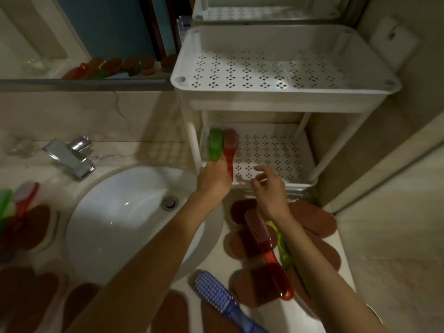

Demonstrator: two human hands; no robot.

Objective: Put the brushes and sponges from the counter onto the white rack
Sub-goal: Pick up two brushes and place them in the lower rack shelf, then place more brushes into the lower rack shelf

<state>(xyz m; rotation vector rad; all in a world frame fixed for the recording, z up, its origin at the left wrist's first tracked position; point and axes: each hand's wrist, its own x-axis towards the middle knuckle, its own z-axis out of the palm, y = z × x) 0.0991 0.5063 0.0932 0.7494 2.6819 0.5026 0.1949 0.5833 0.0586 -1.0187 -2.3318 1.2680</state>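
Observation:
A white rack (283, 97) with perforated shelves stands at the counter's back right. My left hand (213, 179) grips the handle of a green brush (215, 144) lying on the left of the lower shelf (271, 152), beside a red brush (230, 150). Just in front of that shelf my right hand (269, 188) hovers with fingers spread, holding nothing. Below it on the counter lie another red brush (264, 246), a second green brush (283, 248), a blue brush (221, 296) and several brown sponges (314, 219).
A white sink (125, 212) with a chrome tap (72, 157) fills the middle left. More brushes and brown sponges (26, 227) lie on the counter left of the sink and along the front edge. A mirror (96, 32) is behind. A wall closes the right side.

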